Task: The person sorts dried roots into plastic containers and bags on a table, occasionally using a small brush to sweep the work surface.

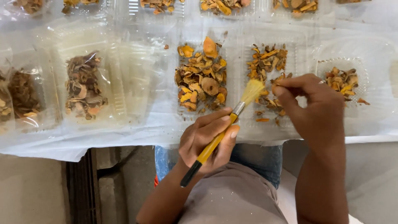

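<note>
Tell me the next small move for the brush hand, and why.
Probably a short stroke of the brush across the piece pinched in the right hand. The left hand holds the yellow handle with the bristles just beside the right fingers, above the tray of orange dried slices.

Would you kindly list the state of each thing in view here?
Left hand: gripping the yellow brush.
Right hand: fingertips pinched, contents not visible.
Middle tray: open, filled with dried orange slices.
Clear tray: holds brown dried pieces.
Plastic sheet: spread over the table.
</note>
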